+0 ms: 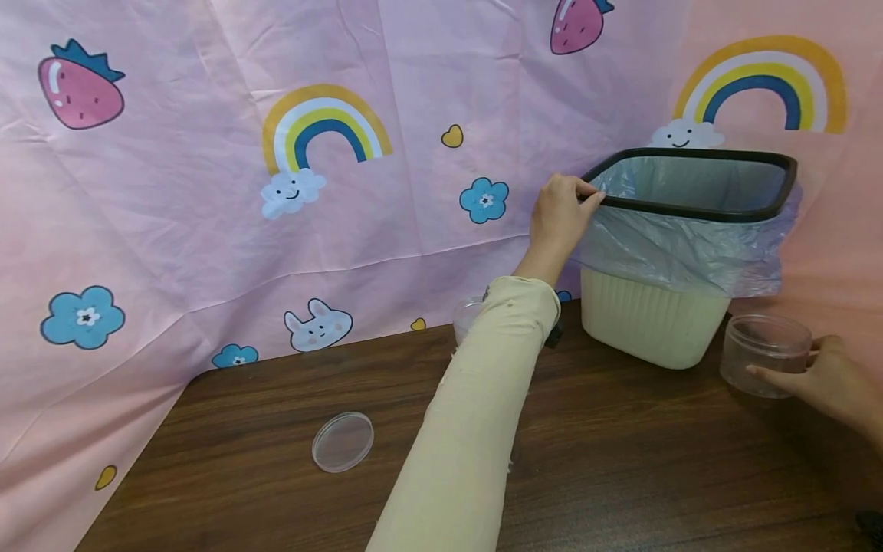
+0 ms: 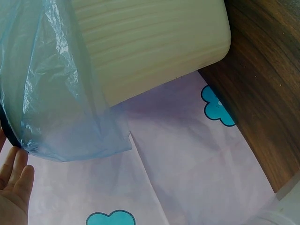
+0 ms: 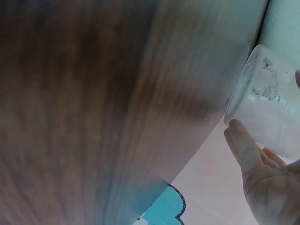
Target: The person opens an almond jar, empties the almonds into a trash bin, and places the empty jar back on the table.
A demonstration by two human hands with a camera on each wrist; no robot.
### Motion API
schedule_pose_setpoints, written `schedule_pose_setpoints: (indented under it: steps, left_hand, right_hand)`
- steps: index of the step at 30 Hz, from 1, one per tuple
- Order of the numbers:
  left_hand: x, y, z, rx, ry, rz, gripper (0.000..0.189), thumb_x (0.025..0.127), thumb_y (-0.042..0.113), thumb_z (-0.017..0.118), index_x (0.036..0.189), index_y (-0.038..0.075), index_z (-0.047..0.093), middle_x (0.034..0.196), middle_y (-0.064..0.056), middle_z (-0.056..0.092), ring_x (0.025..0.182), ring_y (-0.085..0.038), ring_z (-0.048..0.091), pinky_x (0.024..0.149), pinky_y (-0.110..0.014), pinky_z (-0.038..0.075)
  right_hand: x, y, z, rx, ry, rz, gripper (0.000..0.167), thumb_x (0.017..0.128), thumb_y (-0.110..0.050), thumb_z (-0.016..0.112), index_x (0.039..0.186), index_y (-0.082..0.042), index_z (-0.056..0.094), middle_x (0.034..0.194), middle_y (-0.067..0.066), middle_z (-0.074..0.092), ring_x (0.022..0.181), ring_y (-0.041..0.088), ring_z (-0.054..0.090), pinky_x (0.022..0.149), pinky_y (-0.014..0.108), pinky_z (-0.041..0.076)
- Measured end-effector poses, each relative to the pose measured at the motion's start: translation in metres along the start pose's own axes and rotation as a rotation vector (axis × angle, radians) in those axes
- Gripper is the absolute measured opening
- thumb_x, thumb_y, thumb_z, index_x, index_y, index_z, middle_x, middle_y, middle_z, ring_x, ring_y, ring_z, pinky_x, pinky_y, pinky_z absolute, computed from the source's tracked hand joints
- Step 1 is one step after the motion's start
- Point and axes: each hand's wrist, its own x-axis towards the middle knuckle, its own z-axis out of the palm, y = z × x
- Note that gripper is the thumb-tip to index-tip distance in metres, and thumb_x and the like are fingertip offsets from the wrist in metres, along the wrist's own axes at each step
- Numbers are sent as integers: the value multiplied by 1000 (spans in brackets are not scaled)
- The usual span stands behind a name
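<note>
A cream ribbed trash bin (image 1: 651, 318) stands against the cloth, lined with a translucent bluish bag (image 1: 679, 249) that hangs over its sides. Its black rim (image 1: 697, 208) sits over the bag. My left hand (image 1: 560, 218) pinches this rim at its left corner; in the left wrist view its fingers (image 2: 18, 166) are at the bag's gathered edge. To the right of the bin, my right hand (image 1: 831, 379) holds a clear round jar (image 1: 762, 356), thumb in front and fingers behind. In the right wrist view the jar (image 3: 269, 108) shows small dark specks near its base.
A clear round lid (image 1: 343, 442) lies on the dark wooden table (image 1: 262, 406). Behind my left forearm stands another clear container (image 1: 466, 314), partly hidden. Printed pink cloth (image 1: 207, 192) borders the table at the back and both sides. A small black object (image 1: 871, 525) is at lower right.
</note>
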Motion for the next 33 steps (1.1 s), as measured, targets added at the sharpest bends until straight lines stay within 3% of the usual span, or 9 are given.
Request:
schedule_pose_setpoints:
  steps: [4,8,15,22,26,28,33]
  left_hand:
    - [0,-1,-1,5,0,8,18,87,31,64,95,19,74,94,5,57,83,-4,54,61,-13,42]
    - [-1,-1,-1,6,-8,8,18,87,31,64,95,19,74,95,5,57,83,-4,54,61,-13,42]
    - [0,-1,-1,13,-14,14,18,87,31,63,95,19,74,95,5,57,85,-4,54,63,-13,42]
    - [0,-1,-2,26,-16,9,17,87,31,63,95,20,74,95,6,57,85,-3,54,62,-13,42]
    - [0,0,-3,47,-19,8,17,87,32,63,94,22,74,95,7,58,84,-3,54,61,-13,42]
    - [0,1,-3,51,-20,12,17,87,32,63,94,22,74,95,7,58,84,-3,54,61,-13,42]
    - [0,1,-3,49,-23,5,17,86,32,64,94,21,74,96,7,58,84,-3,54,61,-13,42]
  right_hand:
    - [-1,1,1,19,26,-40,63,73,-33,76,84,10,31,67,12,33,48,19,37,38,29,32]
    - [-1,3,2,21,35,-62,65,68,-33,79,82,7,29,60,7,32,44,17,36,36,29,32]
    - [-2,5,0,-11,27,-56,70,66,-37,80,78,7,28,64,12,30,47,22,38,39,32,33]
    - [2,5,-1,13,26,-103,62,63,-30,83,71,-4,27,61,4,28,44,16,34,36,28,30]
    - [2,6,-2,30,-18,-102,61,66,-29,82,75,4,31,61,5,29,44,15,34,36,27,31]
    - [2,7,-3,30,-51,-87,69,69,-31,80,85,15,31,64,8,30,48,18,36,38,28,32]
    - [4,8,-6,30,-107,-61,91,72,-33,77,104,32,23,75,31,38,58,33,45,46,31,38]
